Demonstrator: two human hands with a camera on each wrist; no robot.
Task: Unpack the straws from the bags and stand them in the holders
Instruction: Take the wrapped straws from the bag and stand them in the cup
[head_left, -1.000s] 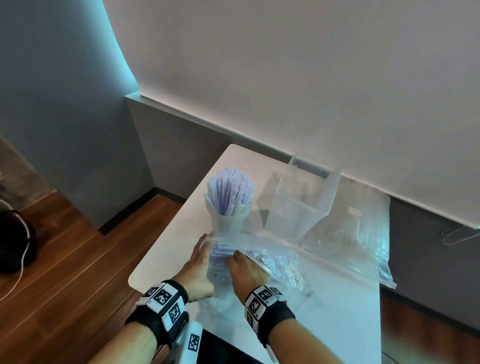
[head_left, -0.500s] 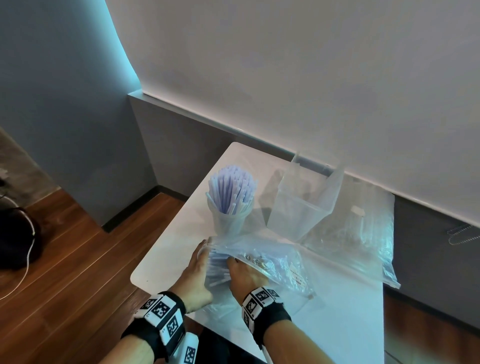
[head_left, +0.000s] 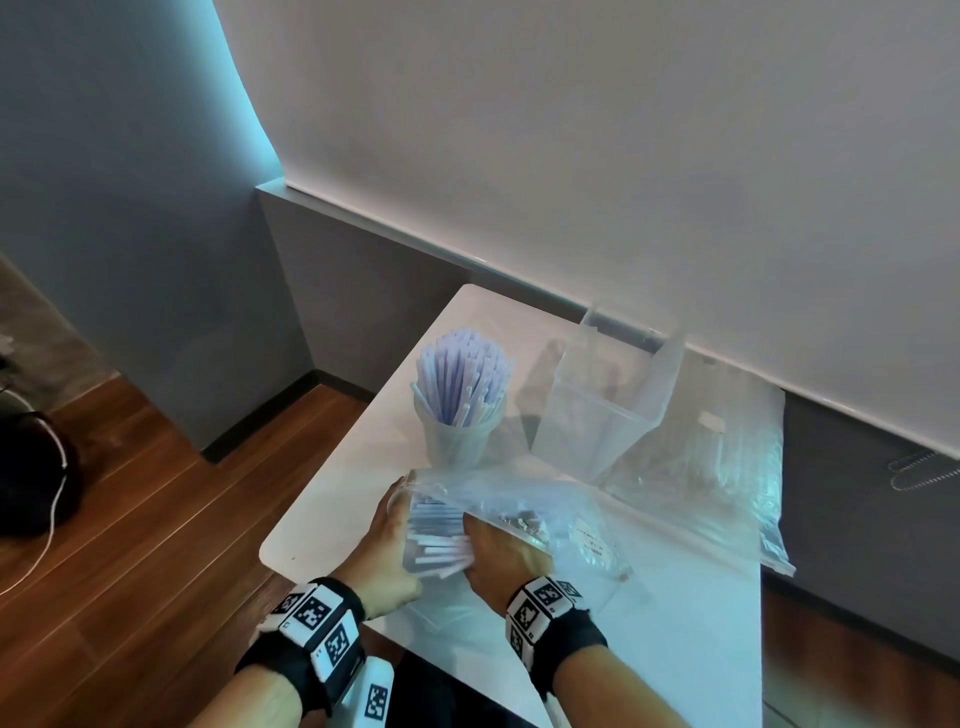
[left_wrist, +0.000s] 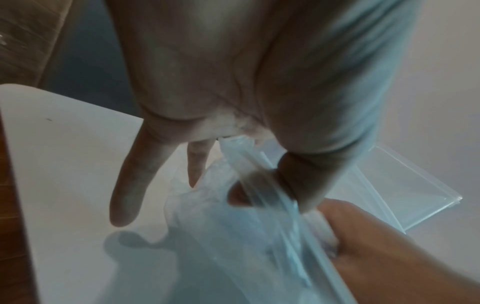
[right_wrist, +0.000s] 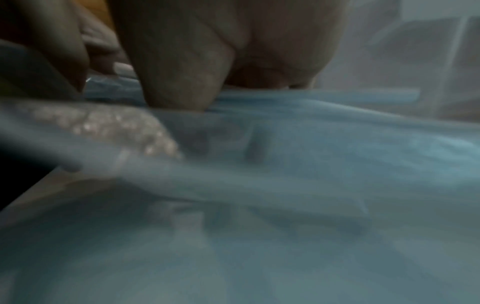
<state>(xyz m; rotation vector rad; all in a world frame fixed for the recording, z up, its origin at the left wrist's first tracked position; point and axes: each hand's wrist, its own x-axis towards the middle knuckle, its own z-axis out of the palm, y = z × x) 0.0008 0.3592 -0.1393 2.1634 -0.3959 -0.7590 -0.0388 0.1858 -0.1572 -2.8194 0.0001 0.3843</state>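
Straws: a loose bundle (head_left: 434, 540) lay low in the head view's centre, between the two hands, its ends poking out of the bag's mouth.
Bag: clear plastic (head_left: 524, 504), crumpled on the table, stretching right from the hands.
Left hand: (head_left: 387, 545) pinched the bag's rim (left_wrist: 262, 197) between thumb and a curled finger, the other fingers (left_wrist: 127, 185) straight and spread above the table.
Right hand: (head_left: 501, 556) lay on the bundle, fingers closed on straws at the bag's mouth; its wrist view was blurred, showing a finger (right_wrist: 182, 82) pressing into the plastic.
Cup: (head_left: 457, 436) upright just above the hands in frame, packed with standing straws (head_left: 462, 384).
Square holder: clear (head_left: 602, 410), right of the cup, with no straws visible in it.
Second bag: (head_left: 727, 467) flat at centre right, partly under the holder.
Table: white (head_left: 337, 499), in the lower middle.
Floor: wood (head_left: 130, 545), lower left.
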